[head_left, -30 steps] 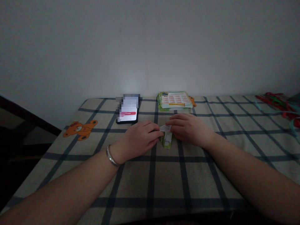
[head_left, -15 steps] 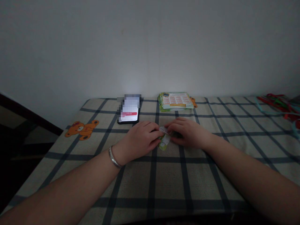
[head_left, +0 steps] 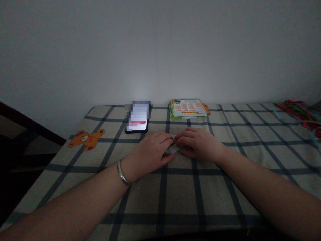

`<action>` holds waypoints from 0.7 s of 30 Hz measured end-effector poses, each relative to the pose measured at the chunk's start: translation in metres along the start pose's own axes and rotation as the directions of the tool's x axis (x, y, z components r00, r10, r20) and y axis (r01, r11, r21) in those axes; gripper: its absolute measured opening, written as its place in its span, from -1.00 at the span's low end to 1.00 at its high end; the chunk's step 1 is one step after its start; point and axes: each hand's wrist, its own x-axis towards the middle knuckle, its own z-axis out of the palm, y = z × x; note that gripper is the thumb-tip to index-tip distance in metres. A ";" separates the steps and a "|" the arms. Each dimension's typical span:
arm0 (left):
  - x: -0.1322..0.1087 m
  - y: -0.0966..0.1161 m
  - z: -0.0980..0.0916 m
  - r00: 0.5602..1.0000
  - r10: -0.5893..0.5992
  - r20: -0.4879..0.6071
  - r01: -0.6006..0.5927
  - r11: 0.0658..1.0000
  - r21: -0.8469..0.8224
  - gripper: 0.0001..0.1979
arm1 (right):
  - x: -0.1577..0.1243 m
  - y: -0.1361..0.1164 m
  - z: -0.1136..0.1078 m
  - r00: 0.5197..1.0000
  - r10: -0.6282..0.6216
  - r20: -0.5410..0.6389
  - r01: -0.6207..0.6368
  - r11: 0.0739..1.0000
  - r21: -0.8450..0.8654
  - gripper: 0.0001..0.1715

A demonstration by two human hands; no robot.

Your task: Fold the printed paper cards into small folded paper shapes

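Between my hands lies a small piece of folded paper [head_left: 173,149], pale on the side that shows and mostly covered by fingers. My left hand [head_left: 155,149], with a silver bangle at the wrist, is closed on its left part, thumb at the near edge and fingers at the far edge. From the other side my right hand [head_left: 198,144] pinches the right part, its fingertips almost meeting those of the left. Both hands rest low on the checked tablecloth [head_left: 180,194].
Behind my left hand lies a phone [head_left: 137,117] with its screen lit. A stack of printed paper sheets [head_left: 188,108] sits near the wall. Red, green and light-blue strips [head_left: 298,112] are heaped at the far right. An orange bear figure [head_left: 86,139] marks the cloth at left.
The paper's green printed part, which showed below my fingers, is now out of sight, and a pale surface shows instead. My fingertips have come closer together.
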 end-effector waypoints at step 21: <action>-0.001 -0.009 -0.001 0.998 -0.068 -0.010 0.066 0.990 -0.121 -0.71 | 0.002 -0.005 -0.005 0.998 0.044 0.055 -0.047 0.996 0.071 -0.76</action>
